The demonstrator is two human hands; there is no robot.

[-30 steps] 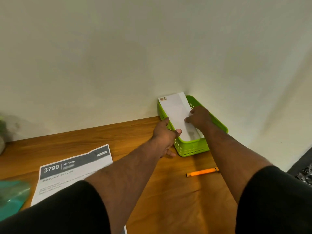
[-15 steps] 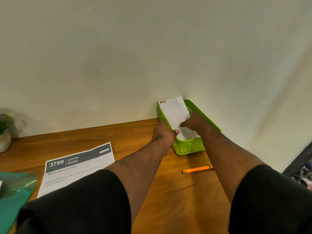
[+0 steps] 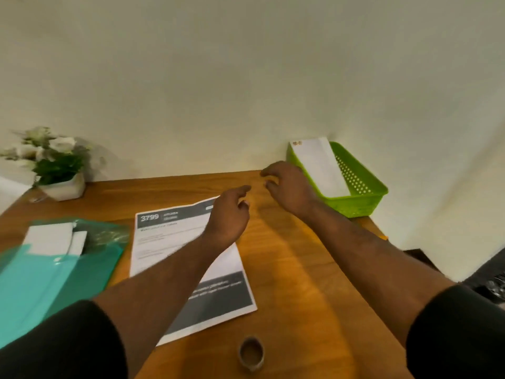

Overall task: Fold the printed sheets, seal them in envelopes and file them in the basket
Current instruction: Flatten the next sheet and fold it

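Note:
A white envelope (image 3: 319,166) leans inside the green basket (image 3: 358,205) at the table's back right, against the wall. My right hand (image 3: 291,187) hovers just left of the basket, fingers apart, holding nothing. My left hand (image 3: 228,217) is over the top right corner of a flat printed sheet (image 3: 175,242) headed "3799 KITCHEN"; its fingers are loosely curled and empty. My left forearm covers the middle of the sheet.
A teal plastic folder (image 3: 54,269) with white envelopes (image 3: 52,239) on it lies at the left. A potted white-flower plant (image 3: 54,162) stands at the back left. A small round tape roll (image 3: 251,352) sits near the front edge. The wooden table (image 3: 295,283) ends just right of the basket.
Both hands let go of the envelope and pulled back left out of the basket; the envelope stays in it. The view has swung left and down, showing the whole sheet, folder and plant.

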